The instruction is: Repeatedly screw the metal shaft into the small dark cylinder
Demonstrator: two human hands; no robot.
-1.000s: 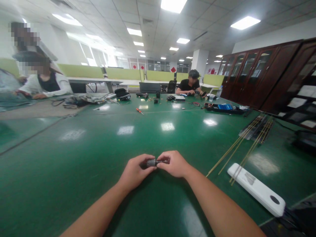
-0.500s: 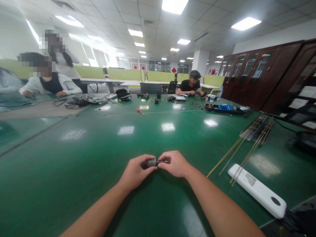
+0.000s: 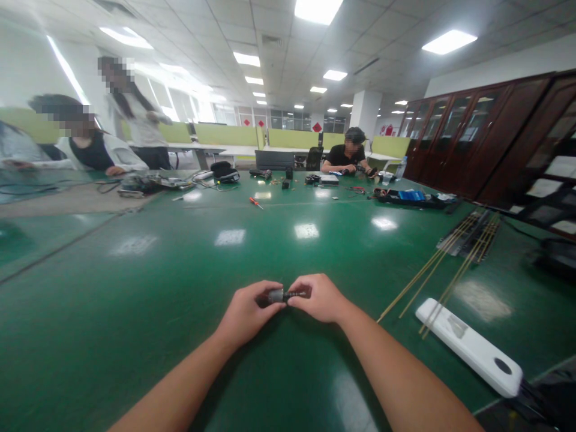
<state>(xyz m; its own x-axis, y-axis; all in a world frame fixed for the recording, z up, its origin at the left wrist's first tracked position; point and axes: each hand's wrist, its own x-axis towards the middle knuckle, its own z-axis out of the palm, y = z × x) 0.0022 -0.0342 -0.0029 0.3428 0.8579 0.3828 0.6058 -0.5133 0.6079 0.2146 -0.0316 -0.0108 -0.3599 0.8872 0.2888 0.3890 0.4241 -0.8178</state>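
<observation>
The surface [image 3: 180, 288] is a deep, glossy green, dappled with pale white reflections. The small part [image 3: 279, 295] is light grey at one end and black at the other. The power strip [image 3: 468, 347] is white with a dark oval mark. The thin rods [image 3: 434, 264] are pale yellow. The screwdriver [image 3: 255, 203] has a red-orange handle. The tray [image 3: 391, 200] is black, the box [image 3: 410, 195] in it blue. The cabinets [image 3: 472, 138] are dark reddish brown, the partitions [image 3: 225, 135] yellow-green, the diamond signs [image 3: 315, 126] red, and the ceiling [image 3: 279, 36] white in a grid of square tiles.
</observation>
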